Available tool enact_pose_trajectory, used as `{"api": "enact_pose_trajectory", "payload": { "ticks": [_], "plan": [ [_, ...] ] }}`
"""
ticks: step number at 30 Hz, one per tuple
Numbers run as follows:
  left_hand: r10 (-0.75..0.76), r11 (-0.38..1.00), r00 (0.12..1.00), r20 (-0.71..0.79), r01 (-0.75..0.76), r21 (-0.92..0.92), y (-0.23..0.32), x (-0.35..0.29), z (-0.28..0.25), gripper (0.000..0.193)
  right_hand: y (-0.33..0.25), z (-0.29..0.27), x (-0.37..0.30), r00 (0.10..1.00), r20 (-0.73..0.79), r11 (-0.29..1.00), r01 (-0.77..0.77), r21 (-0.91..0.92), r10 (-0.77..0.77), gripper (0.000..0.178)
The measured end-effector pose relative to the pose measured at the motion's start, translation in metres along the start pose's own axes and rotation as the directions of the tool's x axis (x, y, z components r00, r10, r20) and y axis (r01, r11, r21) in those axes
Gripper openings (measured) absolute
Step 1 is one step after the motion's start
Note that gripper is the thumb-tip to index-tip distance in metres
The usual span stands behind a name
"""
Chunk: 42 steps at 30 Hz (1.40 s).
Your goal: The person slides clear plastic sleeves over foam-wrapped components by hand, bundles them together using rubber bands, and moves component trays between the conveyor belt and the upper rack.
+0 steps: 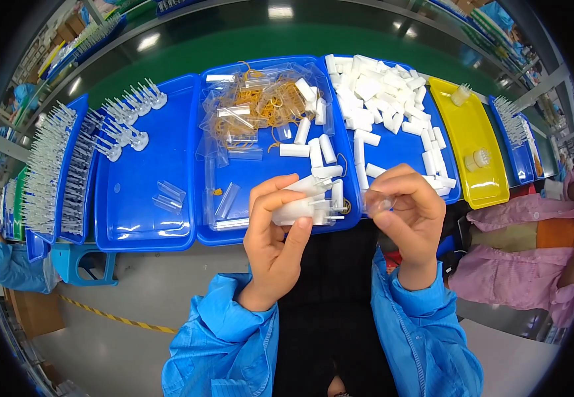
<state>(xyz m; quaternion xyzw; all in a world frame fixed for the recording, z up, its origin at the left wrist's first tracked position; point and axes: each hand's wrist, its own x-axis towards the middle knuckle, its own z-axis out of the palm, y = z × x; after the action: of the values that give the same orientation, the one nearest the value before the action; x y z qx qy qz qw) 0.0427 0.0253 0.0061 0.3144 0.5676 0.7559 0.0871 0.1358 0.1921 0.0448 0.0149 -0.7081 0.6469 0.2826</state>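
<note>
My left hand [270,248] is closed around a small bundle of white cylinders [293,210], whose thin clear tips stick out to the right. Between thumb and fingers, my right hand [416,215] pinches a small clear round plastic piece [378,204], just right of the bundle and apart from it. Both hands are over the front edge of the middle blue tray [234,237]. Inside that tray are clear plastic tubes [228,200], tangled amber rubber bands [267,99] and several loose white cylinders [295,150].
A blue tray [445,196] on the right is heaped with white cylinders [379,86]. Farther right, a yellow tray [488,192] holds two small pieces. At left, a blue tray [144,239] has white disc-based stems [128,109], beside a bin of upright stems [48,172]. Pink-sleeved person [518,264] at right.
</note>
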Motion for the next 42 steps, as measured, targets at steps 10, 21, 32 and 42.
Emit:
{"api": "enact_pose_trajectory", "payload": {
  "ticks": [10,21,32,42],
  "plan": [
    [0.022,0.997,1.000,0.004,-0.022,0.076,-0.003,-0.003,0.003,0.024,0.008,0.000,-0.001,0.990,-0.138,0.998,-0.025,0.065,0.034,0.023],
    [0.100,0.963,0.995,0.006,-0.098,0.252,-0.002,-0.001,0.001,0.022,0.006,0.005,-0.006,0.996,-0.068,0.998,-0.061,0.023,0.062,0.020],
    [0.069,0.979,0.997,0.029,-0.073,0.192,-0.003,0.002,0.003,0.038,-0.006,0.008,-0.007,0.987,-0.073,0.981,-0.129,0.144,0.140,0.020],
    [0.083,0.979,0.996,0.034,-0.088,0.182,-0.003,0.002,-0.002,0.032,-0.002,0.010,-0.003,0.992,-0.103,0.996,-0.062,0.064,0.069,0.018]
  ]
}}
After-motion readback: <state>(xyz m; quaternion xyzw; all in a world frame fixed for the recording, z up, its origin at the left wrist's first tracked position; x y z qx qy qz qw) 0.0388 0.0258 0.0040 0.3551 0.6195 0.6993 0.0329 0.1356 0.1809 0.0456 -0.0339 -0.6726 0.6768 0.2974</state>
